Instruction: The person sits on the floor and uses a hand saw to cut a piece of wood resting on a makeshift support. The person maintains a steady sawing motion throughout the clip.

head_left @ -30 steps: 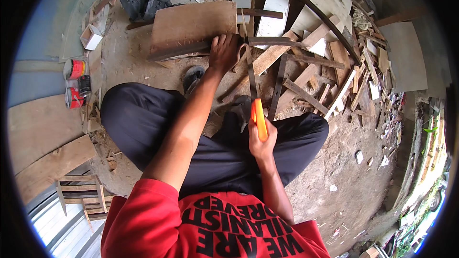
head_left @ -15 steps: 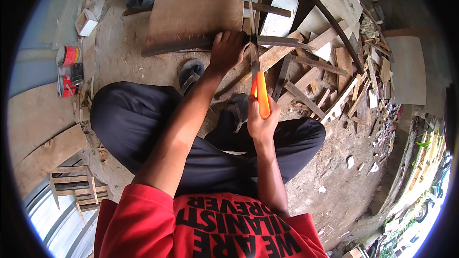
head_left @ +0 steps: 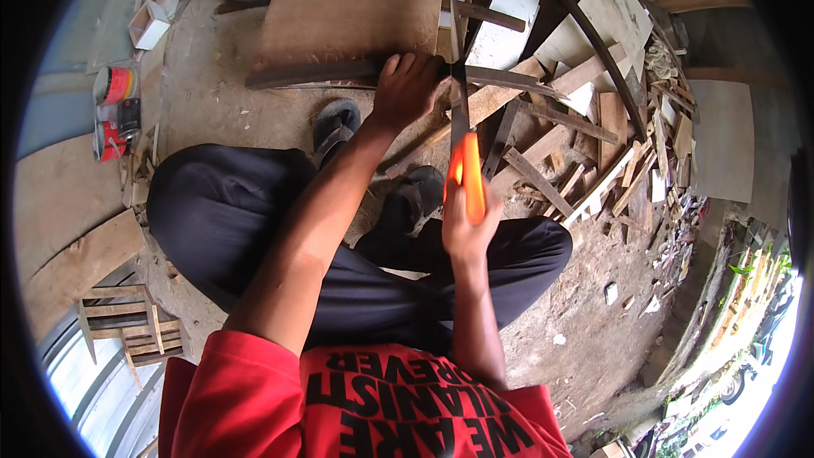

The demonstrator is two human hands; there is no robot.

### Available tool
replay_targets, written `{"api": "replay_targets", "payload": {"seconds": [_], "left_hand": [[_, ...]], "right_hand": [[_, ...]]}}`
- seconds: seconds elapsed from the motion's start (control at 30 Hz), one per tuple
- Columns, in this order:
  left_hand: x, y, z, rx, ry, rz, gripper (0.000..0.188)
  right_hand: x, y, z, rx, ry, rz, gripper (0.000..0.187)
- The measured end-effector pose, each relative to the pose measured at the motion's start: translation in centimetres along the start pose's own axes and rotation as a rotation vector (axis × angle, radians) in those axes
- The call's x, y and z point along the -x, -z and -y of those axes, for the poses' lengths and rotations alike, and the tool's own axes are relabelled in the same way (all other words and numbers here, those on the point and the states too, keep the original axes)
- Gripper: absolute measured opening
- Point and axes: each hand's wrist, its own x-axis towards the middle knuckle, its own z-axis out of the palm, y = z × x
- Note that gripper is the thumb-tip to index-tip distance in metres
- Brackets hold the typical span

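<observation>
A person in a red shirt (head_left: pixel 373 407) and dark trousers (head_left: pixel 254 220) sits on the bare dirt floor (head_left: pixel 212 110), filling the lower middle of the frame, with both forearms running up toward the centre. In the upper middle lies a broad brown board (head_left: pixel 348 21), and to its right, across the upper right of the frame, spreads a heap of scrap wood offcuts (head_left: pixel 593 119), pale panels and thin slats lying crossed over one another. Along the lower edge of the board runs a long dark wooden strip (head_left: pixel 314 75), stretching from the upper left of centre toward the heap. The left hand (head_left: pixel 407 89) presses down on this strip just above centre, fingers curled over its far edge and clamped on it. The right hand (head_left: pixel 465 225), right of centre, is wrapped closed around the orange handle of a handsaw (head_left: pixel 465 171), whose dark narrow blade (head_left: pixel 458 76) points straight up the frame and crosses the strip just beside the left hand's fingers. A dark sandal (head_left: pixel 335 123) shows below the strip. At the far left edge stand small red cans (head_left: pixel 114 85).
</observation>
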Motion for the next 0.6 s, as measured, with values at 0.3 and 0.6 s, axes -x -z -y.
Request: {"api": "replay_targets", "payload": {"seconds": [0.3,0.6], "left_hand": [[0.3,0.2,0.1,-0.06,0.009,0.052,0.018],[-0.2,0.2,0.1,-0.002,-0.008,0.024,0.014]], "right_hand": [[9.6,3.1,1.0,-0.009,-0.173,0.07,0.015],[-3.6,-1.5,0.2,0.033,0.02,-0.019,0.016]]}}
